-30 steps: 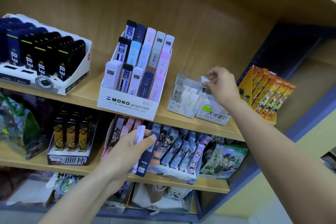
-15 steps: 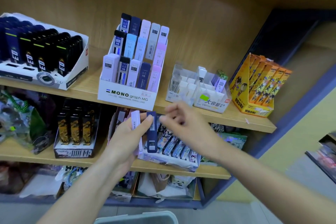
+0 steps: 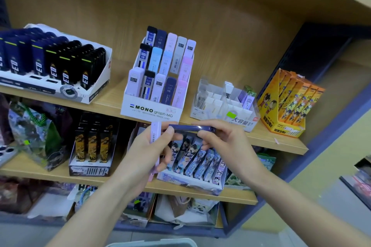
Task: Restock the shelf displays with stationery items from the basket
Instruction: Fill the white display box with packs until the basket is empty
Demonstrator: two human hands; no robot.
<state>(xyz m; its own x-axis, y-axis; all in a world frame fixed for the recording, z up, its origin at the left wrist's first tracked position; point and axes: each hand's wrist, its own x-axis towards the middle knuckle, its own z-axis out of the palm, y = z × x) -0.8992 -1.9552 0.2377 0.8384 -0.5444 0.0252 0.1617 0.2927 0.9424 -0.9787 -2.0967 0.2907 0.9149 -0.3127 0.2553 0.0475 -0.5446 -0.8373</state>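
Navy case pinched by left hand and right hand fingers, below MONO display.

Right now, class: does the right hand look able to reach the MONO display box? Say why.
Probably yes: the right hand is just below the MONO display box, nothing between, though it pinches a dark blue case shared with the left hand.

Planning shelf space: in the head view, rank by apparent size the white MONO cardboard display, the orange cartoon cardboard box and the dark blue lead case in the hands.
1. white MONO cardboard display
2. orange cartoon cardboard box
3. dark blue lead case, smallest even though nearest the camera
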